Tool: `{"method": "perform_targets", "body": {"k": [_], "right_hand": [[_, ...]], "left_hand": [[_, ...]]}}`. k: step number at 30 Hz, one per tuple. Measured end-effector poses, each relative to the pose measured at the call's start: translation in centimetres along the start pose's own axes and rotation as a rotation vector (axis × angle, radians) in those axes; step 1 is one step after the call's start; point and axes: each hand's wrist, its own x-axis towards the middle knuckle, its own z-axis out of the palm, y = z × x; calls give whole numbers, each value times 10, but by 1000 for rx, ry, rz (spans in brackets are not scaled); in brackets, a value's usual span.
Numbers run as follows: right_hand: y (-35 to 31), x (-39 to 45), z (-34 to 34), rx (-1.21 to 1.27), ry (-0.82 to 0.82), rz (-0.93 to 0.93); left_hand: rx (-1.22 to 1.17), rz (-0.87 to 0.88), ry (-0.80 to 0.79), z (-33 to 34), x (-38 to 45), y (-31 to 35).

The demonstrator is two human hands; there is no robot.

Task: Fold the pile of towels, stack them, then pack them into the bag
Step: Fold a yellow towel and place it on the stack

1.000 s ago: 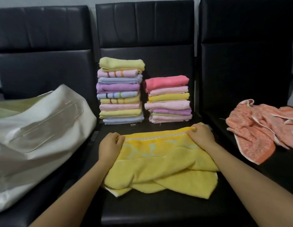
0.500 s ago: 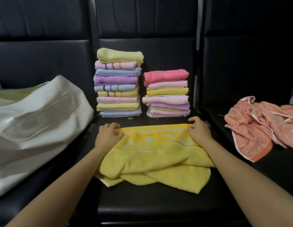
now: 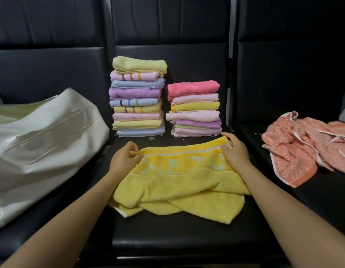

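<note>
A yellow towel [image 3: 179,182] lies crumpled on the middle black seat, its far edge stretched between my hands. My left hand [image 3: 123,161] pinches the far left corner; my right hand [image 3: 235,151] grips the far right corner. Behind it stand two stacks of folded towels: a taller stack [image 3: 138,97] on the left and a shorter stack [image 3: 194,109] topped by a pink towel on the right. A white bag [image 3: 42,140] lies slumped on the left seat. An unfolded orange towel [image 3: 303,146] lies on the right seat.
Three black padded chairs [image 3: 187,235] stand side by side, their backrests rising behind the stacks. Gaps run between the seats. The front of the middle seat shows bare black padding below the yellow towel.
Both hands have kept hold of the yellow towel's far corners and drawn its far edge a little tauter. The view has tilted down slightly.
</note>
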Motion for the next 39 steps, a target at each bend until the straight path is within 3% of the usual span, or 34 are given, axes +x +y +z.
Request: {"method": "perform_targets", "body": {"k": [5, 15, 21, 24, 33, 35, 39], "right_hand": [[0, -3, -2, 128, -14, -4], [-1, 1, 3, -72, -4, -15], [1, 1, 2, -59, -29, -38], [-1, -1, 1, -54, -33, -22], [-11, -13, -5, -108, -104, -1], [-18, -18, -14, -63, -143, 36], [-68, -20, -48, 318, 15, 112]], "left_hand": [[81, 73, 31, 2, 1, -2], [-157, -7, 184, -3, 5, -8], [-37, -86, 155, 2, 14, -11], [3, -192, 79, -1, 24, -1], [287, -159, -226, -26, 27, 12], [212, -145, -192, -34, 22, 15], [-359, -76, 9, -68, 7, 55]]}}
